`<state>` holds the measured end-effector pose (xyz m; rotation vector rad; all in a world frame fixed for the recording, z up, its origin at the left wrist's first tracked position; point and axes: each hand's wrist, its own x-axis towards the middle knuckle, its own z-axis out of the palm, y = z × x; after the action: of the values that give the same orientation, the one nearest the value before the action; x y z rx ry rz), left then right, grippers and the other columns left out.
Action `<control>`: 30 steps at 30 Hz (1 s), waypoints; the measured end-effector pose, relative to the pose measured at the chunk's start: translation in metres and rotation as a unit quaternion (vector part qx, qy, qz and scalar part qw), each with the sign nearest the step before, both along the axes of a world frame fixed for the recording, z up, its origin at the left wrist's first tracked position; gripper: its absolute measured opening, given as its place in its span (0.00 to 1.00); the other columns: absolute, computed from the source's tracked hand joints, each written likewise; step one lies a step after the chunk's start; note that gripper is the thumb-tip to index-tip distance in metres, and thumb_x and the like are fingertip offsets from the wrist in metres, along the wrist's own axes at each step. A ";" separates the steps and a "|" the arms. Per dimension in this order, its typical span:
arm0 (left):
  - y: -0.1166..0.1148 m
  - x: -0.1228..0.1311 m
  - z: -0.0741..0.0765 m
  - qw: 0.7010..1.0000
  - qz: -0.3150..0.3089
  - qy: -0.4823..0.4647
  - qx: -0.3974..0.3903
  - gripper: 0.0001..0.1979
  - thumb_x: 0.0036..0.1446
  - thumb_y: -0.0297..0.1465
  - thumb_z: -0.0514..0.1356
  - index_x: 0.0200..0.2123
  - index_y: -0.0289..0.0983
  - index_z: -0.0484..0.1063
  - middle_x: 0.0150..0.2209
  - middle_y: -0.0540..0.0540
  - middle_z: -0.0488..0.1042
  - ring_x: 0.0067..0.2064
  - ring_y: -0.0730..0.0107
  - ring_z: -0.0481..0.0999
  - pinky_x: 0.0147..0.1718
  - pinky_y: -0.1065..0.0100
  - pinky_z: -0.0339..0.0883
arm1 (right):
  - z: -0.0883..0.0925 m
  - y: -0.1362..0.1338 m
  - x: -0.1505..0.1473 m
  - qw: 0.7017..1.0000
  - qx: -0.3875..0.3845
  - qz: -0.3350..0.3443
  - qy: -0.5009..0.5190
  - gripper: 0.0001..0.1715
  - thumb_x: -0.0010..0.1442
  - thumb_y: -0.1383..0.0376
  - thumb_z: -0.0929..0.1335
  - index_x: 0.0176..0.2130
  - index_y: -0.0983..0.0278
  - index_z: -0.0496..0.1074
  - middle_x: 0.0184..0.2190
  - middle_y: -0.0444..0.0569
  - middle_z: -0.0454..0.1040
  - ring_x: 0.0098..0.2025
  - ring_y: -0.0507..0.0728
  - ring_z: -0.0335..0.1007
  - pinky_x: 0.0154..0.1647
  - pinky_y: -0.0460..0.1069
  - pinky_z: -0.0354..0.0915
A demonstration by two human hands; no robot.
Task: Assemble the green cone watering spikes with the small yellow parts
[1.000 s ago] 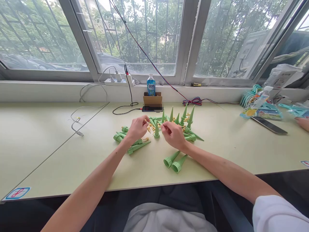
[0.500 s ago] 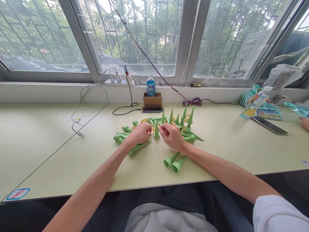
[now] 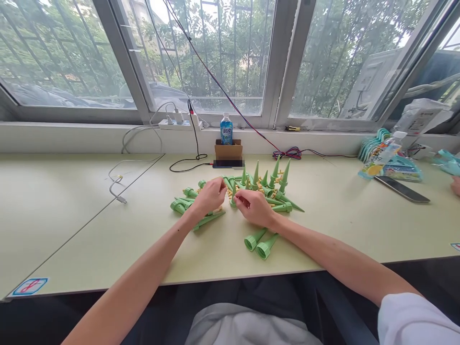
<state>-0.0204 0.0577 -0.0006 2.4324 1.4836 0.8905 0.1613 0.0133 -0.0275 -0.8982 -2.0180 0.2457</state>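
Observation:
In the head view, several green plastic watering spikes (image 3: 283,178) stand or lie in a loose cluster, with small yellow pieces (image 3: 232,189) among them. My left hand (image 3: 212,195) is over the left part of the cluster, fingers curled together; whatever they pinch is hidden. One watering spike (image 3: 233,195) stands upright between my hands. My right hand (image 3: 254,207) has its thumb and forefinger closed at the lower right side of that spike. Nearer me, two more spikes (image 3: 264,249) lie with their open threaded ends facing me.
Behind the cluster, a blue-labelled bottle (image 3: 226,130) stands by a cardboard box (image 3: 229,152). Cables (image 3: 293,152) and a power strip (image 3: 179,125) lie along the sill. To the right are a phone (image 3: 401,189), a pouch (image 3: 375,160) and another person's hand (image 3: 455,185).
My right hand has moved slightly down and left, bringing its fingertips to the upright spike. My left hand has risen a little, its fingers still curled.

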 end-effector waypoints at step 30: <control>-0.038 0.031 0.006 0.961 -0.094 -0.203 0.160 0.09 0.63 0.34 0.55 0.33 0.37 0.71 0.31 0.49 0.73 0.27 0.78 0.69 0.25 0.75 0.66 | 0.005 0.000 0.000 0.986 -0.035 -0.047 0.154 0.13 0.68 0.56 0.61 0.38 0.62 0.67 0.29 0.45 0.72 0.22 0.49 0.65 0.25 0.45 0.62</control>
<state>0.0102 0.0200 0.0050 2.3412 1.0092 1.5690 0.1609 0.0138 -0.0229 -0.9352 -1.6854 0.3810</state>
